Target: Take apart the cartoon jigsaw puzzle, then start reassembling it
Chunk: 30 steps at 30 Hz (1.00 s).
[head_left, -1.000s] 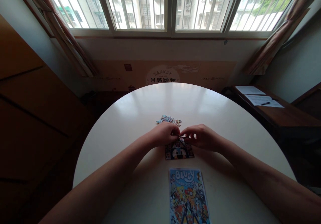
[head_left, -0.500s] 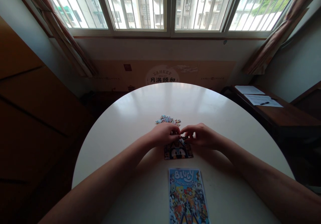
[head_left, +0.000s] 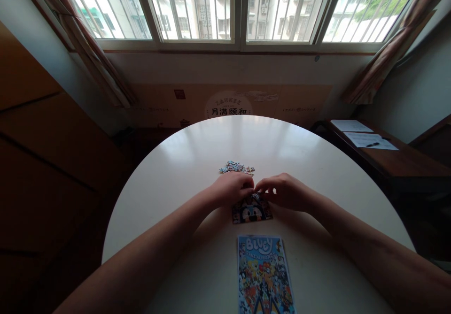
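Observation:
On the round white table (head_left: 183,173) lies a partly joined jigsaw (head_left: 252,213), dark with cartoon faces. My left hand (head_left: 230,188) and my right hand (head_left: 283,191) meet fingertip to fingertip over its far edge. Both are curled into pinches around a small puzzle piece between them, which is mostly hidden by the fingers. A heap of loose puzzle pieces (head_left: 235,167) lies just beyond my left hand. Nearer to me lies the colourful reference picture (head_left: 264,274) headed "Bluey".
A barred window (head_left: 239,9) with curtains at both sides runs across the far wall. A dark wooden side desk (head_left: 394,164) at the right carries papers (head_left: 362,138) and a pen. Dark wooden panels stand along the left.
Both hands have stayed pinched together over the jigsaw's far edge, shifting only slightly. Nothing else on the table has moved.

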Each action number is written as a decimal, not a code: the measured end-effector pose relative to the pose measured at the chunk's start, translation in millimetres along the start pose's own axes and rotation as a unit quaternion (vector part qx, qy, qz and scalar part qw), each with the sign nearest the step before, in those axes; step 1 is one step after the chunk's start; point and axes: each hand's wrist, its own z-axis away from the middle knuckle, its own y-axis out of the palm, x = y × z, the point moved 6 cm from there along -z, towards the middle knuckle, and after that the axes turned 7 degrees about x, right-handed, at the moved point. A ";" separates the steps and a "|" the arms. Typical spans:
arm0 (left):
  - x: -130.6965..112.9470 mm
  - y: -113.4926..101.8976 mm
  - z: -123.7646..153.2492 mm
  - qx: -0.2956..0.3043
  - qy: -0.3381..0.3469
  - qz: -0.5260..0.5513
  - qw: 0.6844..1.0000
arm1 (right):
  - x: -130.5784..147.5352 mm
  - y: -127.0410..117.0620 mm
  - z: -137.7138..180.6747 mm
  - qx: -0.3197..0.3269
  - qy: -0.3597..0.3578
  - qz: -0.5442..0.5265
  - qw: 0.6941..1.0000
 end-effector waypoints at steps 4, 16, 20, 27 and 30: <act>1.1 -0.6 -0.2 -0.007 0.003 -0.002 1.000 | 6.3 2.0 -0.8 0.001 -0.003 0.010 1.000; 5.4 -3.7 1.5 0.014 0.051 0.128 0.990 | -10.0 -1.9 -2.8 -0.039 0.073 -0.059 0.995; 9.6 -2.6 -0.8 0.003 0.050 0.154 0.987 | -11.4 -3.0 -2.4 -0.058 0.114 -0.039 0.991; 11.0 -0.7 -1.6 -0.002 0.051 0.149 0.987 | -28.4 -5.8 -3.3 -0.116 0.175 0.012 0.978; 10.6 -1.2 -1.6 -0.010 0.053 0.142 0.988 | -36.6 -6.2 -7.3 -0.143 0.174 0.028 0.974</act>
